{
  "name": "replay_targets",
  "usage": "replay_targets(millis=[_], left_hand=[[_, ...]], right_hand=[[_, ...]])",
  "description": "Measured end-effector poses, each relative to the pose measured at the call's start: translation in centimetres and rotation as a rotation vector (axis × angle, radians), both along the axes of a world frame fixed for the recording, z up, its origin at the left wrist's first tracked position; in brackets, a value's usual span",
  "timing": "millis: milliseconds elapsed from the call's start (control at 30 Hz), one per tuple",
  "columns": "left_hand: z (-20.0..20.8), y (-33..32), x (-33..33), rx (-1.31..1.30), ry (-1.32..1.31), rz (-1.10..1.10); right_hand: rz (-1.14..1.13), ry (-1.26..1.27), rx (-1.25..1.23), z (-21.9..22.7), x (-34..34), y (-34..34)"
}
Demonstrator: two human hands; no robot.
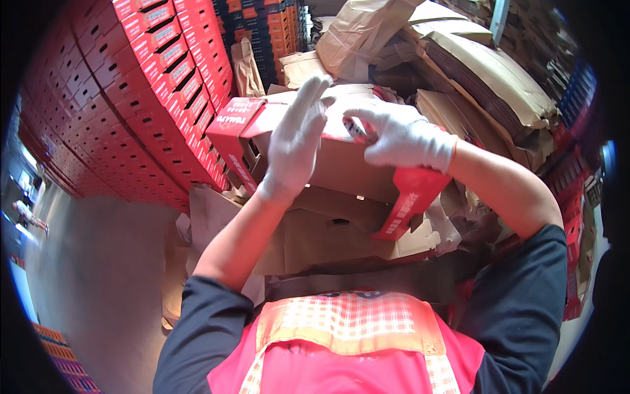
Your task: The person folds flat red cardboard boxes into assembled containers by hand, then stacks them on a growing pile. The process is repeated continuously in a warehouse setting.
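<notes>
In front of me a red, white and brown cardboard carton [357,161] lies tilted, its printed red end [237,117] at the left. My left hand [293,148], in a white glove, is raised over the carton's left half. Its fingers are stretched upward and held close together, with nothing in them. Also gloved, my right hand [410,138] is over the carton's right part, fingers and thumb curled inward. A small dark and red patch shows between them; whether it is a held item or part of the carton is unclear. Below that hand hangs a red printed flap [413,200].
Tall stacks of red cartons [125,85] rise at the left. Dark and orange crates [266,33] stand behind. Bundles of flat brown cardboard [489,72] and brown paper [361,36] are heaped at the back and right. Flat cardboard [295,243] lies beneath the carton.
</notes>
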State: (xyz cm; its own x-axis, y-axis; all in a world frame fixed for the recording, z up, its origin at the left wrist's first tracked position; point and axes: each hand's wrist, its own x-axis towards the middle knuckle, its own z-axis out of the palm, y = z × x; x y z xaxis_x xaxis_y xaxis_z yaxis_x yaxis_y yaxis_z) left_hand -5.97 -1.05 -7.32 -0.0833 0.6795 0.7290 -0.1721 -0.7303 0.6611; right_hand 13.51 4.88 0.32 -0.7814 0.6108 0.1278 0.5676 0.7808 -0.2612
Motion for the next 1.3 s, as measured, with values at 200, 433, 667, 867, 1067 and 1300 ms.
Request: replay_targets(millis=[200,433,667,867,1067,1300], left_hand=[[-6.5,-12.2,-4.9,0.113,1.017,0.382],[-2.1,-8.4,-1.5,0.089,0.971,0.583],[2.9,-2.4,7.9,0.316,1.121,0.229],[-1.0,0.0,13.8,0.487,0.535,0.378],[-4.4,-0.3,15.5,0.19,0.268,0.401],[-6.2,-1.5,16.2,-0.216,0.173,-0.04]], right_hand=[[-0.095,0.566,-0.545,-0.4,8.2,8.7],[-0.535,0.77,-1.271,-21.9,12.4,6.8],[-0.253,1.085,-0.37,-14.1,13.2,8.1],[-0.091,0.961,-0.152,-2.7,10.9,-2.2],[-0.365,0.406,-0.514,1.1,8.8,-2.3],[0.091,0.179,0.158,-0.7,4.7,-0.4]])
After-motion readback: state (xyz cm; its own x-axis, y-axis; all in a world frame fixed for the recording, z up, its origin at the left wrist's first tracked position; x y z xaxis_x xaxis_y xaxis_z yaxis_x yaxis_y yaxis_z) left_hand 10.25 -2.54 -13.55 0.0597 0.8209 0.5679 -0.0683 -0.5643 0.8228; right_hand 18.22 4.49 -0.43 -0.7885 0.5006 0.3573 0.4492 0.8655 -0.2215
